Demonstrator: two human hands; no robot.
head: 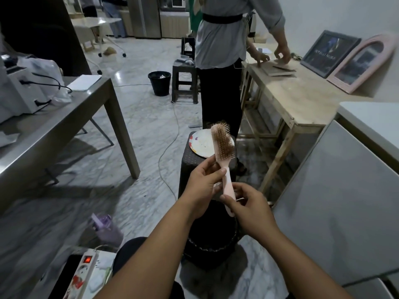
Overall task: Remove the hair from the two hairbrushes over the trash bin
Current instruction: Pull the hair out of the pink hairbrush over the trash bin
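A pink hairbrush [223, 145] stands upright in front of me, its bristles tangled with brown hair. My left hand [203, 186] grips the neck of the handle just below the head. My right hand [248, 207] holds the lower end of the handle. Directly beneath both hands sits a dark round trash bin [212, 240] on the floor, partly hidden by my forearms. Only one hairbrush shows in this view.
A dark stool [186, 165] behind the bin carries a paint-stained white plate [199, 143]. A person stands at a wooden table [300, 104] at the right. A grey table [64, 117] is at left, a white cabinet [345, 190] at right, a power strip [83, 275] near my knee.
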